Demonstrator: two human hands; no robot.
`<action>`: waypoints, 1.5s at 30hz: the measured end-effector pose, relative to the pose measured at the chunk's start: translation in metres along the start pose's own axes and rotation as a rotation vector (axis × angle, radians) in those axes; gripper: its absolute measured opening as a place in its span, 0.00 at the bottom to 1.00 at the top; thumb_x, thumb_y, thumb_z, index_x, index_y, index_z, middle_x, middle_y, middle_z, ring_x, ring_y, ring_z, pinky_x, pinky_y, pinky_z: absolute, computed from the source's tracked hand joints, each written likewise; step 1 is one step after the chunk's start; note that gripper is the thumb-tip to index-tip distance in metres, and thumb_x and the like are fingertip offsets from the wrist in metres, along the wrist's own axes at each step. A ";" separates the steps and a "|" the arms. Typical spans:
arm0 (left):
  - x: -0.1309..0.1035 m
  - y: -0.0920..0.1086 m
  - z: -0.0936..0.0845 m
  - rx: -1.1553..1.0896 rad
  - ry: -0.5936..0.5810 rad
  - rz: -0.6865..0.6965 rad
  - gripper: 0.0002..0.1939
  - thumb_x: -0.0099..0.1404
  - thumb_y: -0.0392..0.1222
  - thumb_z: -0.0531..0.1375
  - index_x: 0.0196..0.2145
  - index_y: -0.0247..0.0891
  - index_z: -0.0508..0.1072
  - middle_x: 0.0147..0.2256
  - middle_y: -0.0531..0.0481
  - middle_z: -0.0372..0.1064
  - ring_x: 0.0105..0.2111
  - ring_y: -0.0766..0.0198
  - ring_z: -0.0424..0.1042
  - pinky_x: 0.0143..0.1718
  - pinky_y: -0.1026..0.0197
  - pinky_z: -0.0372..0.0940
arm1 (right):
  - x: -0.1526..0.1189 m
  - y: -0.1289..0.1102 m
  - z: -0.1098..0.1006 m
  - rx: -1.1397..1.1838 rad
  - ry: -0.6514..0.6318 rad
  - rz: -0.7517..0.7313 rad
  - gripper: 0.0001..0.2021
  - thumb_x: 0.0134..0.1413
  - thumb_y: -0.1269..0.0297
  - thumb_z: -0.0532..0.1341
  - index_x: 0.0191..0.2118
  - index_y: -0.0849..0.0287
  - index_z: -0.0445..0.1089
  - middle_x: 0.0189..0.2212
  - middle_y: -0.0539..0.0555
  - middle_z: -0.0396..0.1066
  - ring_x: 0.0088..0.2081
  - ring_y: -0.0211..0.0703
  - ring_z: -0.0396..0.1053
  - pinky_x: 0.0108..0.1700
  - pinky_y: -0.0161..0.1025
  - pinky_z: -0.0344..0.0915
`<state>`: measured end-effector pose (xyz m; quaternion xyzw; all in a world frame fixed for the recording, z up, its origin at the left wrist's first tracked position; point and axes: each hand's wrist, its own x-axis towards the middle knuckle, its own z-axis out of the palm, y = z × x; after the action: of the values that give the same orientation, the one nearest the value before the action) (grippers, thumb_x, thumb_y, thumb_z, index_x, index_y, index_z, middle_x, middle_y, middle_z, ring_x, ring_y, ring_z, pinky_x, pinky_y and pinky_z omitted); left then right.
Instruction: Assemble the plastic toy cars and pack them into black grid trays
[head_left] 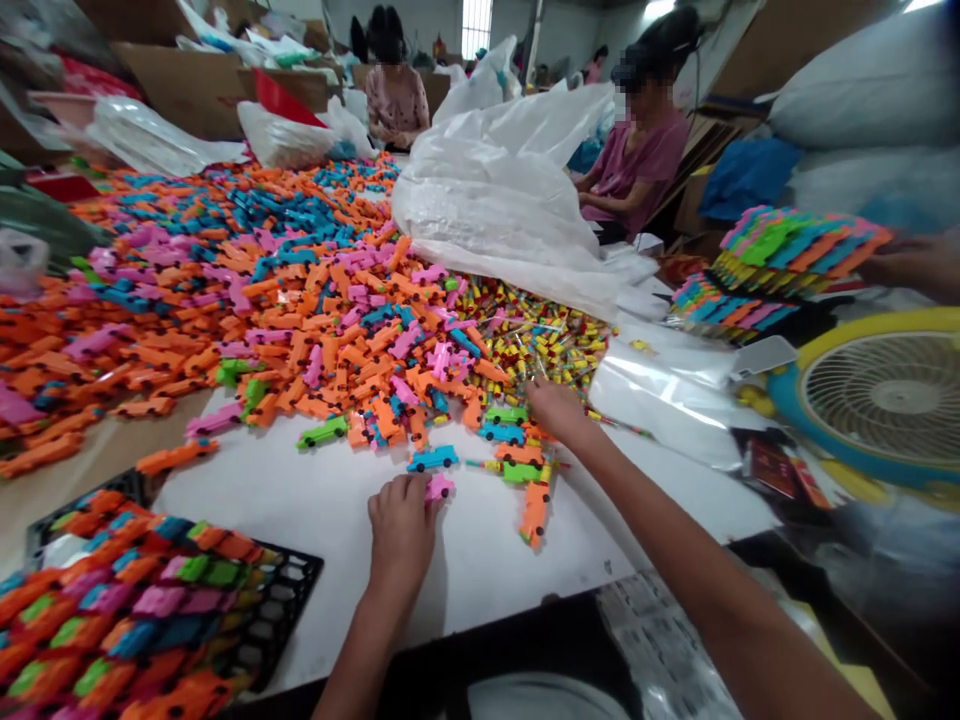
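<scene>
My left hand (401,528) is closed on a pink toy car (440,487), low over the white table surface (480,560). Just beyond it sits a blue toy car (433,458). My right hand (556,408) is at the near edge of a heap of small yellow-and-red pieces (551,340); its fingers are bent together, and whatever they pinch is hidden. Left of that wrist lie green toy cars (507,414), another blue one (502,434) and orange ones (535,512). Thin yellow-tipped sticks (487,465) lie among these cars.
A large pile of toy cars (300,290) covers the left and far table. A black crate (292,580) holding rows of cars stands at lower left. A white plastic bag (495,190) bulges behind. At right are a fan (900,395) and stacked cars (802,245). Two people (637,170) sit beyond.
</scene>
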<state>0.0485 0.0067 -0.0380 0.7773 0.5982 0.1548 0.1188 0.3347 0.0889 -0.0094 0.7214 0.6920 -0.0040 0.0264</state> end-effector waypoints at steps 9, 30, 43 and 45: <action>-0.023 -0.004 -0.016 -0.533 -0.050 -0.229 0.17 0.62 0.45 0.56 0.49 0.41 0.68 0.42 0.47 0.74 0.40 0.57 0.73 0.42 0.55 0.67 | -0.070 -0.045 -0.014 0.807 0.244 -0.147 0.04 0.56 0.69 0.57 0.39 0.57 0.63 0.34 0.51 0.70 0.33 0.39 0.69 0.36 0.35 0.65; -0.053 -0.001 -0.028 -0.632 0.020 -0.014 0.09 0.67 0.45 0.56 0.41 0.42 0.72 0.36 0.52 0.73 0.37 0.65 0.71 0.40 0.63 0.65 | -0.126 -0.106 0.009 0.721 0.042 -0.603 0.14 0.66 0.68 0.49 0.53 0.62 0.65 0.38 0.59 0.68 0.39 0.46 0.65 0.41 0.42 0.66; -0.052 -0.001 -0.026 -0.624 -0.010 -0.044 0.11 0.66 0.46 0.55 0.41 0.42 0.73 0.37 0.50 0.74 0.38 0.62 0.72 0.40 0.61 0.66 | -0.124 -0.107 0.014 0.701 0.054 -0.636 0.12 0.65 0.70 0.51 0.49 0.61 0.67 0.35 0.57 0.69 0.38 0.45 0.66 0.39 0.38 0.64; -0.050 -0.001 -0.026 -0.633 -0.020 -0.054 0.11 0.66 0.46 0.55 0.41 0.42 0.73 0.36 0.50 0.74 0.38 0.62 0.72 0.40 0.61 0.65 | -0.123 -0.106 0.014 0.674 0.062 -0.645 0.12 0.64 0.70 0.51 0.49 0.61 0.67 0.35 0.57 0.69 0.37 0.44 0.66 0.39 0.38 0.63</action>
<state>0.0260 -0.0418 -0.0188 0.6870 0.5394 0.3225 0.3647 0.2238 -0.0299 -0.0214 0.4377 0.8415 -0.2148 -0.2327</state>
